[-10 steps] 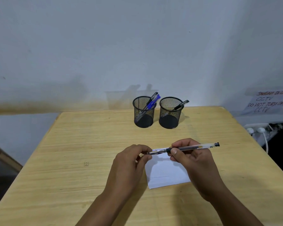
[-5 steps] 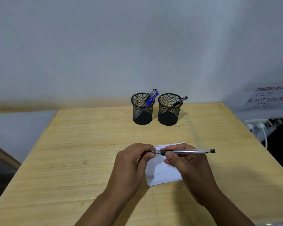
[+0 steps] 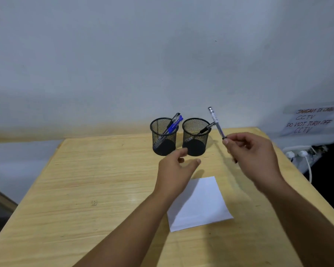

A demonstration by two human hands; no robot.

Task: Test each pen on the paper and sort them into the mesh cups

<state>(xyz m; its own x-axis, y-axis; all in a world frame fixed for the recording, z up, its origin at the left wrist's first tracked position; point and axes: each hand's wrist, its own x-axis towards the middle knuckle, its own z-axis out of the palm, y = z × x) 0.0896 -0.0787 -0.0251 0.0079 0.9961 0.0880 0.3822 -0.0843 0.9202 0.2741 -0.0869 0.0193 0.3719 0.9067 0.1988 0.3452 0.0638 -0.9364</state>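
My right hand (image 3: 253, 153) pinches a clear pen (image 3: 216, 123) and holds it almost upright, just right of the right mesh cup (image 3: 196, 136). That cup holds one black pen (image 3: 205, 130). The left mesh cup (image 3: 163, 136) holds a blue pen and a black pen (image 3: 173, 124). My left hand (image 3: 176, 170) hovers with relaxed fingers just in front of the two cups and holds nothing. A white sheet of paper (image 3: 199, 205) lies on the wooden table (image 3: 85, 180), partly under my left forearm.
The cups stand near the table's far edge, against a white wall. At the right, beyond the table edge, are a power strip with white plugs (image 3: 297, 154) and a handwritten CCTV notice (image 3: 308, 121).
My hands have left the paper and moved toward the cups. The left hand let go of the pen. The right hand swung the pen from level to nearly upright beside the right cup.
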